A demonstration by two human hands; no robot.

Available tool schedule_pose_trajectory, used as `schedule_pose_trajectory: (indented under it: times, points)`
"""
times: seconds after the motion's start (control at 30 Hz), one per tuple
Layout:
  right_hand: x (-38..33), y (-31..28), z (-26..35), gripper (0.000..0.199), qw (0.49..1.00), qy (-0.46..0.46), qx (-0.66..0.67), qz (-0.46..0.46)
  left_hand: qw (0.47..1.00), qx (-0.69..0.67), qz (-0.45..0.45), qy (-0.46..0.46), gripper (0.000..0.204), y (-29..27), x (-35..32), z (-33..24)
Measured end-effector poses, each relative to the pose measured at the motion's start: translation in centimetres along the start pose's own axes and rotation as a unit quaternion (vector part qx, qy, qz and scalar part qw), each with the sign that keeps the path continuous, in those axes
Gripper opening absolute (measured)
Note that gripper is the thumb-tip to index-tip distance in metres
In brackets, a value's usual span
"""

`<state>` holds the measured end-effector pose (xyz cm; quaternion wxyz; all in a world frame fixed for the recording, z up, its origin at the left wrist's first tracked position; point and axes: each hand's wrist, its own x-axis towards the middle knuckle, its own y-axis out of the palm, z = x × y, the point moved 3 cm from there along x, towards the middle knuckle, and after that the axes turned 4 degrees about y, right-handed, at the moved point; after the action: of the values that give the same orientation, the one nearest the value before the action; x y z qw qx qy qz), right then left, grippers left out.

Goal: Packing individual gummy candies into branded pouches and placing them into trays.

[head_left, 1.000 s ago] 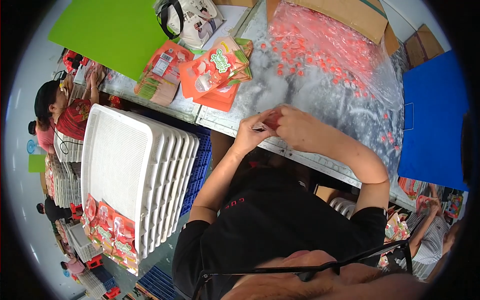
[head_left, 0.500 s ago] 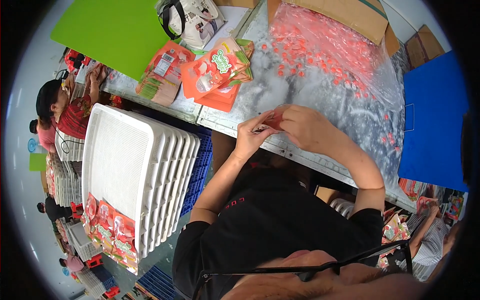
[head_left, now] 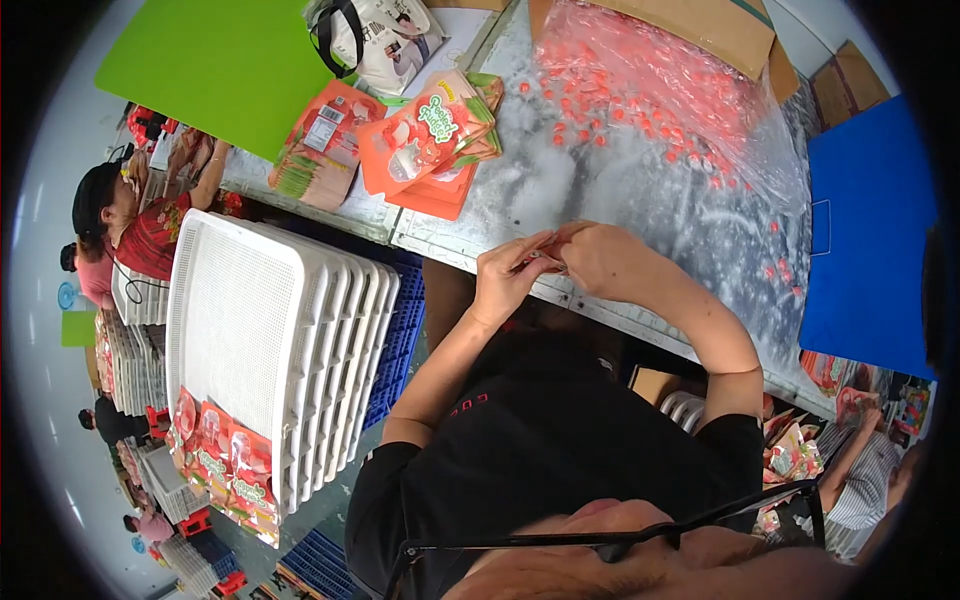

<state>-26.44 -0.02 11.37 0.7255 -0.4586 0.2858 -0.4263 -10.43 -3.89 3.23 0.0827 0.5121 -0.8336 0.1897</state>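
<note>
Just above the table's near edge, my left hand [head_left: 503, 283] and my right hand [head_left: 608, 262] meet. Between the fingertips of both is a small red pouch [head_left: 535, 256], mostly covered by the fingers, so its mouth and print cannot be made out. Beyond the left hand lies a fanned stack of red printed pouches [head_left: 405, 150], with a second bundle of pouches [head_left: 325, 140] left of it. Small red caps or beads [head_left: 600, 140] are scattered past the right hand, beside a clear plastic bag [head_left: 690, 100] full of them.
Stacked white trays [head_left: 235, 300] stand at my left, with several filled-looking pouches [head_left: 225, 455] on the top one. A cardboard box [head_left: 720, 40] is at the back, a blue panel [head_left: 870, 240] at the right, a tote bag [head_left: 390, 45] far left. Other people work nearby.
My hands have closed in on the pouch, and less of its red surface shows between them. The right hand has shifted slightly down and left.
</note>
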Motion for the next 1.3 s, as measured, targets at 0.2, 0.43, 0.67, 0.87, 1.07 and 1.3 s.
schedule_pose_trajectory:
  times: [0.2,0.43,0.67,0.87,1.07,1.3]
  points:
    - [-2.2,-2.1,-0.3,0.04,0.914,0.04,0.125,-0.384,0.976,-0.162,-0.088,-0.118,0.013,-1.6,-0.5,0.7]
    - [-1.3,8.3,-5.3,0.018,0.725,0.202,0.585,-0.302,0.939,-0.293,-0.075,-0.166,0.018,-1.3,-0.5,2.2]
    - [-1.0,8.4,-4.4,0.014,0.735,0.188,0.537,-0.369,0.904,-0.354,-0.046,-0.233,0.022,-1.7,-0.2,2.2]
    - [-0.9,9.1,-4.3,0.016,0.712,0.173,0.557,-0.391,0.918,-0.339,-0.065,-0.196,0.016,-1.5,0.6,0.7]
    - [0.1,8.3,-3.7,0.014,0.717,0.172,0.602,-0.307,0.929,-0.306,-0.075,-0.194,0.016,-1.4,0.4,1.6]
    - [0.5,9.4,-5.0,0.015,0.63,0.154,0.707,-0.282,0.892,-0.38,-0.015,-0.245,0.027,-2.2,-0.1,2.8]
